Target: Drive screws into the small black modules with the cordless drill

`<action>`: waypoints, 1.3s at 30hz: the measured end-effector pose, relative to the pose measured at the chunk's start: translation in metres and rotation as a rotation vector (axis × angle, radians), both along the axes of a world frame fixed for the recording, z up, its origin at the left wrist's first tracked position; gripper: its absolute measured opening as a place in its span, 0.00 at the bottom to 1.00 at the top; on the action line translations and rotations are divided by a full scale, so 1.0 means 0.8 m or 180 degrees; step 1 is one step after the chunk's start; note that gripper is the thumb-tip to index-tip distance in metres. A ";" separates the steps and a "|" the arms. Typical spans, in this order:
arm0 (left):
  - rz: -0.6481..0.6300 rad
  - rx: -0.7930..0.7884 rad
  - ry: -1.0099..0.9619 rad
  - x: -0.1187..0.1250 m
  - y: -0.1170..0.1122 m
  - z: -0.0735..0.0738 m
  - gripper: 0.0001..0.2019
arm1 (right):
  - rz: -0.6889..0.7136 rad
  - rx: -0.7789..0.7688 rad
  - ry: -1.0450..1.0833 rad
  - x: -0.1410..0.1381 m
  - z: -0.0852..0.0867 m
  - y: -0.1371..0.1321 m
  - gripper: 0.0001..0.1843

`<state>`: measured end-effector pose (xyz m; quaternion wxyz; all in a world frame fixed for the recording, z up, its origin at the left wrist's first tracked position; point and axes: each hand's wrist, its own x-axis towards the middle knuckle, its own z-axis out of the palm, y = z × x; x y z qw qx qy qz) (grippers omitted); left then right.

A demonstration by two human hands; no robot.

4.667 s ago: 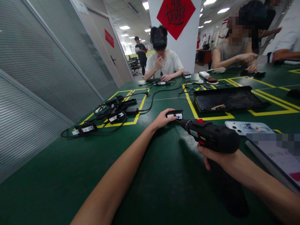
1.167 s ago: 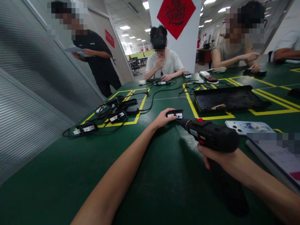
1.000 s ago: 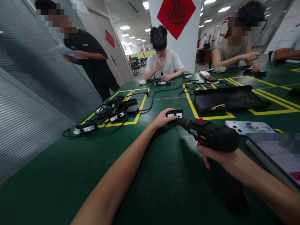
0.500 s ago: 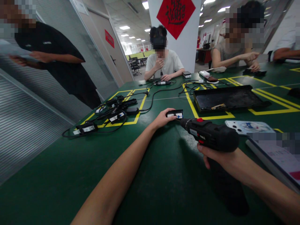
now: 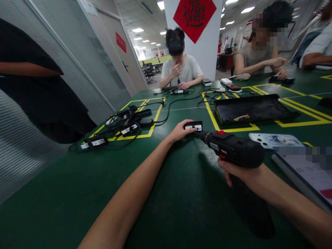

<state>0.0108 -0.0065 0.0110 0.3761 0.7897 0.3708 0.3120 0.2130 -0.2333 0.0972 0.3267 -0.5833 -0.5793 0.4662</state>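
Note:
Gripped in my right hand (image 5: 241,174) is a black cordless drill (image 5: 230,147) with red buttons, its chuck pointing left and away from me. The bit's tip reaches the near right side of a small black box-shaped part (image 5: 194,127) with a white label; whether it touches cannot be made out. My left hand (image 5: 181,131) is closed around the left end of this part and holds it on the green table (image 5: 166,193). The fingertips of my left hand are partly hidden behind the part.
Left lie tangled black cables and adapters (image 5: 129,121). A black tray (image 5: 254,109) stands at the back right. Nearer on the right are a phone (image 5: 276,140) and a flat box (image 5: 306,176). Co-workers sit across the table; a person in black (image 5: 44,93) stands left.
The standing person at the left has moved further left and nearer. My hands, the drill and the black part look unchanged.

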 end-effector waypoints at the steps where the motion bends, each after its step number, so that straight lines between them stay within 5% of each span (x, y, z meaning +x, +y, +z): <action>1: -0.0001 0.0003 0.0003 0.000 0.000 0.000 0.27 | -0.0016 -0.0012 -0.0013 0.000 -0.001 0.000 0.28; 6: 0.0007 0.0009 0.0027 0.000 0.001 0.000 0.28 | 0.0142 -0.0107 -0.0115 0.002 -0.003 0.001 0.33; 27: -0.0038 -0.0050 -0.0027 0.000 0.000 -0.002 0.28 | -0.0131 0.0111 -0.0069 -0.001 -0.022 0.008 0.22; 39: 0.0000 -0.0040 -0.0034 0.001 0.002 -0.003 0.27 | -0.0093 -0.0067 -0.0100 0.003 -0.031 0.012 0.31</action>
